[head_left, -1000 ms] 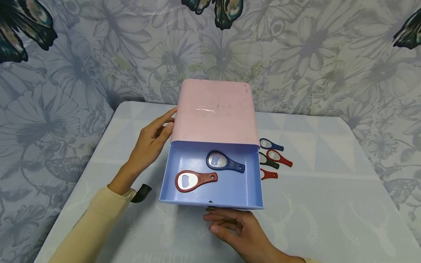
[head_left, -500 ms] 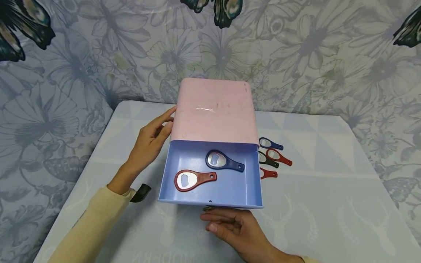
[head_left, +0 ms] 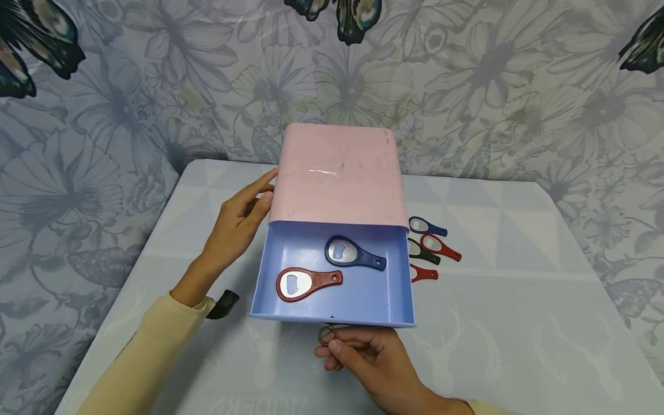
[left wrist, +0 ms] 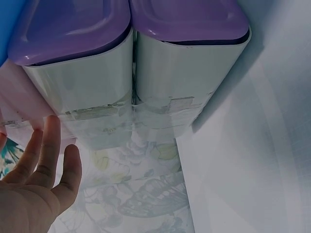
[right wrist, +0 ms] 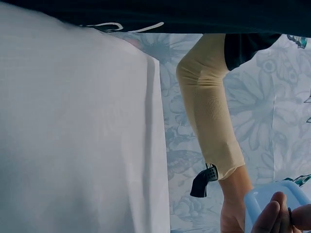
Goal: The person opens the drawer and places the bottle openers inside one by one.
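A blue drawer (head_left: 373, 297) stands pulled out of a pink cabinet (head_left: 337, 173). Inside it lie a dark blue bottle opener (head_left: 370, 262) and a red bottle opener (head_left: 327, 279), side by side. My right hand (head_left: 376, 360) pinches the small brass-coloured ring pull (head_left: 320, 335) at the drawer's front between thumb and fingers. In the right wrist view, fingertips (right wrist: 272, 213) meet at a thin dark edge before the drawer front (right wrist: 262, 196). With fingers extended, my left hand (head_left: 233, 225) rests on the cabinet's left side; the left wrist view shows that hand (left wrist: 43, 179) against the pink wall.
Several more bottle openers lie right of the cabinet: blue (head_left: 436, 231), red (head_left: 448, 252), dark (head_left: 427, 258) and another red one (head_left: 426, 275), partly hidden. White drawer units with purple fronts (left wrist: 189, 19) adjoin the pink one. A patterned wall (head_left: 493, 104) backs the table.
My right thumb and fingers have closed on the ring pull, which now shows tipped outward from the drawer front. The drawer, its bottle openers and my left hand stay where they were.
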A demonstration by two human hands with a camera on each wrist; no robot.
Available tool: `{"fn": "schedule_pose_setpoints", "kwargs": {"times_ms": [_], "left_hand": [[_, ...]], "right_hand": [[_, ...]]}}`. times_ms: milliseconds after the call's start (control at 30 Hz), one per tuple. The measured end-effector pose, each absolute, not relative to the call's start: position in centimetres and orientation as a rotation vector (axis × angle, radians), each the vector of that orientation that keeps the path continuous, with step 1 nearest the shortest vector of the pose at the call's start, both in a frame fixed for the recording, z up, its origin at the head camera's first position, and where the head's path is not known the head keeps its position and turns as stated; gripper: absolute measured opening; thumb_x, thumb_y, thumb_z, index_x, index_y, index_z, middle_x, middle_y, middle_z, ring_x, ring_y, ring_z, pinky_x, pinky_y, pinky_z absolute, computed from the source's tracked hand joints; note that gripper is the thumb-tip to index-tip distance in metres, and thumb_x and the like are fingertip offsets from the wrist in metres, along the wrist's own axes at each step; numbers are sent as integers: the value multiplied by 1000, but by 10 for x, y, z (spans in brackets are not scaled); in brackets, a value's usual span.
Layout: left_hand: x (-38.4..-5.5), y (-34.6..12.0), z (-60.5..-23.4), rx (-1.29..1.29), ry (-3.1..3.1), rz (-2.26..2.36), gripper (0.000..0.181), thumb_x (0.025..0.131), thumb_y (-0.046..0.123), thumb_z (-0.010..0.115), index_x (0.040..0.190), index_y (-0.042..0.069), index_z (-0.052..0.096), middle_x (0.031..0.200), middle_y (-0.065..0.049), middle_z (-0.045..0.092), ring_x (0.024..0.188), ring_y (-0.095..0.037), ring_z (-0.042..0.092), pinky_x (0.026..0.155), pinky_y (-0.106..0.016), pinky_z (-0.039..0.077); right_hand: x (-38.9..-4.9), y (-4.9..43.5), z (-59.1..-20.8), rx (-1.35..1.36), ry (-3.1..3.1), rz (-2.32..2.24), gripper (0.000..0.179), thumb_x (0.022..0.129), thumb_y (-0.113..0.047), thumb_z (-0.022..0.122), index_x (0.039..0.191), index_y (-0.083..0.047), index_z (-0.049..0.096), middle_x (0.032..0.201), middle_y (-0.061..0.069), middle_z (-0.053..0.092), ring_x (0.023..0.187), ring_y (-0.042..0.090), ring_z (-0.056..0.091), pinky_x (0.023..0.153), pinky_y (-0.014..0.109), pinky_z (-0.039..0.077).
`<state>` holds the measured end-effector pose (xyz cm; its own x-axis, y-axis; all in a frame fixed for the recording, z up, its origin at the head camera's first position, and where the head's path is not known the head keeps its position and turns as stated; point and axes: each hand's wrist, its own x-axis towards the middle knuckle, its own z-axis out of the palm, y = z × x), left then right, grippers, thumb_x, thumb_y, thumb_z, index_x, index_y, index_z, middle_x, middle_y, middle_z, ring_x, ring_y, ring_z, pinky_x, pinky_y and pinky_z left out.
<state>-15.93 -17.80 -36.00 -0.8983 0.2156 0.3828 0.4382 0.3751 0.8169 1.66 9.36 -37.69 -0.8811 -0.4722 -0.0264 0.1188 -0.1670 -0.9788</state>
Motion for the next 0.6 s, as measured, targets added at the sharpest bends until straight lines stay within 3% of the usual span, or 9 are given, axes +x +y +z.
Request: {"fn": "schedule_pose_setpoints", "kwargs": {"times_ms": [600], "left_hand": [[-158, -177, -360, -584, -2432, -1525, 47, 108, 23, 48, 152, 38, 42, 132, -9, 63, 90, -13, 66, 66, -27, 43]], "right_hand": [[-12, 95, -356, -619, 1900, -2141, 20, 101, 1, 54, 113, 11, 66, 102, 27, 72, 88, 14, 73, 78, 33, 61]]}}
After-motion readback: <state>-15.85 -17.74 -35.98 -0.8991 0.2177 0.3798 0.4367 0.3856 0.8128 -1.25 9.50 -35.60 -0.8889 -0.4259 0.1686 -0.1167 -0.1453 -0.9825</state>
